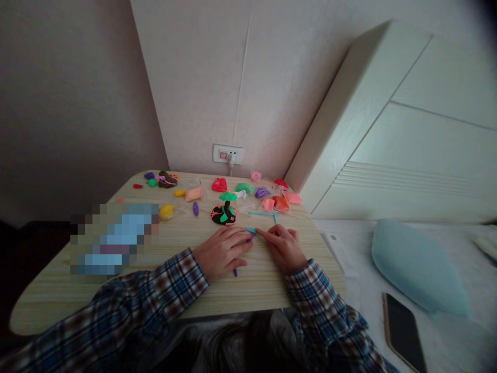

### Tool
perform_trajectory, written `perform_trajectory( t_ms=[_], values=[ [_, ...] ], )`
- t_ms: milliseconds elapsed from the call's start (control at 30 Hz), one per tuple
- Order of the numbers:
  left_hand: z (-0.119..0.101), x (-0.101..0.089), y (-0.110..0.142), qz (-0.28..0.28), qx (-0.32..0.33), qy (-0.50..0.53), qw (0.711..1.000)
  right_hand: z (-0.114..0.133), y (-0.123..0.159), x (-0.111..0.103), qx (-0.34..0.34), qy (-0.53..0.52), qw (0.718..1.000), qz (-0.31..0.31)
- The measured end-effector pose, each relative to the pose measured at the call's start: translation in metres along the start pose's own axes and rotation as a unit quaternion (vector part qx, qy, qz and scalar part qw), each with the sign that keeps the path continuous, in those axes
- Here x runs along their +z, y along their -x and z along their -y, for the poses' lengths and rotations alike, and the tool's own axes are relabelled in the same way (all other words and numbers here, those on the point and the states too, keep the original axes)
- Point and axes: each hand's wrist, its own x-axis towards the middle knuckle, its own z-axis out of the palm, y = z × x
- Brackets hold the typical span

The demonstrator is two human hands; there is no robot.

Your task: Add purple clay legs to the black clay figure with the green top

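My left hand [225, 253] lies low over the table, its fingers stretched out and the thumb apart. Its fingertips touch a small purple clay piece [251, 238]. My right hand [284, 247] has its index finger extended and the other fingers curled in. It grips a light blue modelling tool [250, 229], whose flat tip rests at the purple piece; the rest of it is hidden. A purple clay strip [235, 272] pokes out beneath my left thumb. Just beyond my left hand stands a black clay model [224, 214] with a green tree top [228, 196].
Two more light blue sticks [262, 213] lie beyond my right hand. Several clay packs, including a red one [219, 185] and an orange one [280, 203], line the table's [186, 233] back. A blurred-out device [116, 241] is at left. A phone [404, 331] and cushion [415, 264] lie right.
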Motion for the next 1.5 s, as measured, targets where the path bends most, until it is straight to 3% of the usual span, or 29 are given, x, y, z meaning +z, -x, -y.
perform_trajectory(
  t_ms=[133,300,433,667,767,1033,1300,1500],
  values=[
    [0.000,0.001,0.001,-0.002,-0.006,0.003,1.000,0.002,0.000,-0.001,0.000,-0.033,0.999,-0.021],
    [-0.002,0.003,0.002,-0.012,-0.024,-0.001,1.000,-0.002,0.001,0.003,-0.017,-0.021,0.999,0.024],
    [-0.004,-0.001,0.000,-0.023,-0.022,0.016,0.999,-0.005,0.006,0.003,-0.021,0.011,0.999,0.026],
    [-0.001,-0.011,-0.003,-0.150,-0.080,0.066,0.983,0.003,0.007,-0.003,-0.032,0.065,0.997,0.032],
    [0.000,-0.012,-0.003,-0.176,-0.079,0.069,0.979,0.008,0.003,-0.006,-0.032,0.069,0.996,0.042],
    [0.001,-0.007,-0.002,-0.173,-0.076,0.063,0.980,-0.004,0.014,-0.011,-0.039,0.060,0.995,0.065],
    [0.001,-0.006,-0.003,-0.159,-0.065,0.063,0.983,0.002,0.003,-0.010,-0.065,0.063,0.994,0.056],
    [-0.001,-0.008,-0.002,-0.118,-0.040,0.079,0.989,-0.007,0.011,-0.009,-0.070,0.067,0.994,0.049]
  ],
)
